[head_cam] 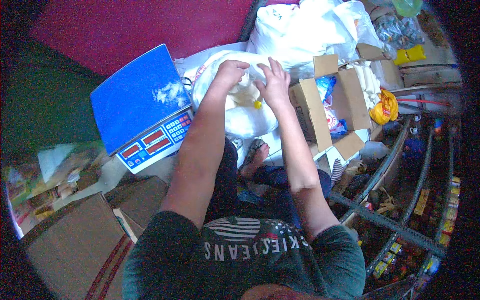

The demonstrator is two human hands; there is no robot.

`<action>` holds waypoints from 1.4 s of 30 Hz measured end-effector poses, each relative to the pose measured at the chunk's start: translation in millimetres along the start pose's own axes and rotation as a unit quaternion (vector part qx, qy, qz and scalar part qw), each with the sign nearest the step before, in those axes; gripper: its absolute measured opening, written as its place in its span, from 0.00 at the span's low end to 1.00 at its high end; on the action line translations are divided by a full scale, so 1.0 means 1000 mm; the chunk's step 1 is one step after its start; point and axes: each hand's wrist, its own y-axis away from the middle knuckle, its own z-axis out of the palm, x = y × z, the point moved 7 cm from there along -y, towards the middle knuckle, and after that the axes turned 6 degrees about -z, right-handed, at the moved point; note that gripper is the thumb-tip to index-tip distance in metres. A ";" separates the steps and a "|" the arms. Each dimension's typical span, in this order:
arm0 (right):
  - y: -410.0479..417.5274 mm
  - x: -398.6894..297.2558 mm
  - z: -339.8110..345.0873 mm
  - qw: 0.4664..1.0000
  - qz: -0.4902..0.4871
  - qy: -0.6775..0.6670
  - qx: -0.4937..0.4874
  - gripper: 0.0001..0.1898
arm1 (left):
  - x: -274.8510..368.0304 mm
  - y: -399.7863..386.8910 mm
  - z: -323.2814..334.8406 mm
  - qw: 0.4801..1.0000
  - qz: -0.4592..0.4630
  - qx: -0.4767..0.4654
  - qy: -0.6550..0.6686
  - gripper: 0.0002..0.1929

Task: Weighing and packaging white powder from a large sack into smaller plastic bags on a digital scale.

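Note:
A white plastic sack [247, 125] stands in front of me with its mouth open. Pale contents [240, 98] show inside, too bright to make out. A small yellow object [257, 104] lies at the near side of the opening. Over the sack's far left rim is my left hand [230, 74], its fingers bent and pointing right; whether they pinch anything is unclear. My right hand [275, 85] is above the right rim with its fingers spread. To the left sits a price-computing scale [135, 101] with a blue platter, lit red displays and white powder on its right corner.
An open cardboard box [320, 116] holding blue and white packets stands right of the sack. Large white sacks [303, 30] are piled behind. Further right are a yellow plastic bag [384, 107] and metal rack rails [390, 159]. Cardboard [75, 243] lies at lower left.

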 end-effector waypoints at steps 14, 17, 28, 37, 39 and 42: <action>0.253 0.074 -0.053 0.975 0.155 -0.113 -0.115 0.32 | 0.010 0.029 -0.010 0.990 -0.010 0.013 0.141 0.16; 0.293 0.085 -0.078 0.938 0.280 -0.121 -0.165 0.31 | 0.025 0.049 -0.027 0.945 0.039 0.000 0.325 0.18; 0.332 0.093 -0.081 0.964 0.202 0.089 -0.145 0.23 | 0.138 0.142 -0.197 0.936 0.144 0.073 0.314 0.22; 0.314 0.086 -0.075 0.961 0.188 0.121 -0.162 0.24 | 0.114 0.191 -0.297 0.963 0.104 0.247 0.042 0.18; 0.315 0.087 -0.074 0.958 0.196 0.123 -0.169 0.24 | 0.088 0.188 -0.297 0.945 0.098 0.309 -0.042 0.17; 0.317 0.089 -0.071 0.950 0.197 0.137 -0.198 0.24 | 0.037 0.167 -0.283 0.949 0.100 0.297 0.024 0.18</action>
